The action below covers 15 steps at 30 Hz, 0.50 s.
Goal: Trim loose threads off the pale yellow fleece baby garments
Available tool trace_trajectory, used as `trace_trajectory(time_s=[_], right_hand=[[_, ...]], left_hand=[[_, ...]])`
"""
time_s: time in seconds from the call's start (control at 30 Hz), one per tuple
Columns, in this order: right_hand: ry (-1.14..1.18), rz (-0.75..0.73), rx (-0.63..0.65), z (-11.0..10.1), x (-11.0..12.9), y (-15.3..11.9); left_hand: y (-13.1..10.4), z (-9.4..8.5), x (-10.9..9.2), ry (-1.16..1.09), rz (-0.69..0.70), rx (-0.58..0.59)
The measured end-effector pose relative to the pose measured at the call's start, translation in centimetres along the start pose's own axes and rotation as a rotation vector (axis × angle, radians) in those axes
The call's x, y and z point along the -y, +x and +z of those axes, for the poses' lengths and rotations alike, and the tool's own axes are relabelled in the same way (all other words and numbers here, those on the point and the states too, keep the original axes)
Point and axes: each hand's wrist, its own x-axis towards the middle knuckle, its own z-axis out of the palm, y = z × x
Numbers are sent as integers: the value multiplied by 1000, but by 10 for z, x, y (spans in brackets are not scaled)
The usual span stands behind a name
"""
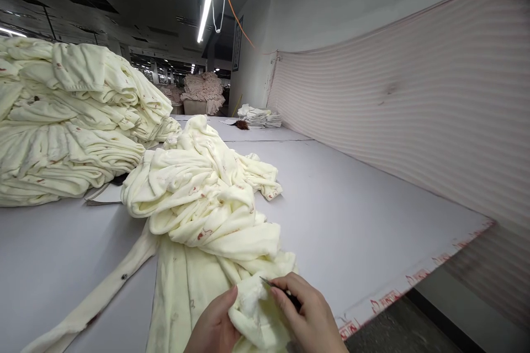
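Pale yellow fleecy fabric (207, 193) with small reddish prints lies bunched on the table and hangs down toward me. My left hand (217, 320) is at the bottom centre, its thumb and fingers closed on a folded edge of this fabric. To its right, my right hand (306, 309) pinches a small dark pointed tool (290, 297). The tool's tip points left, over the fabric piece between my hands. Whether the tip touches the cloth is too small to tell.
Tall stacks of yellow fabric (66, 121) rise at the left. A long pale strip (107, 281) crosses the grey-white table (351, 204). Folded pieces (259, 117) sit at its far end. A striped cloth (406, 99) hangs along the right wall.
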Motion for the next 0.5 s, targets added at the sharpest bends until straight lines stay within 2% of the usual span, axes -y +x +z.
trace_trajectory(time_s=[0.1,0.27,0.37,0.5], right_hand=[[46,-34,25,0,-2,-1],[-44,-61,22,-1,-1,-4],[-100,-150,29,0,-1,-7],[-216,-251,-36,4,-1,-10]], left_hand=[[0,0,0,20,-13,-3],[0,6,1,98,16,-84],[2,10,4,134,52,-56],[5,10,7,170,72,-59]])
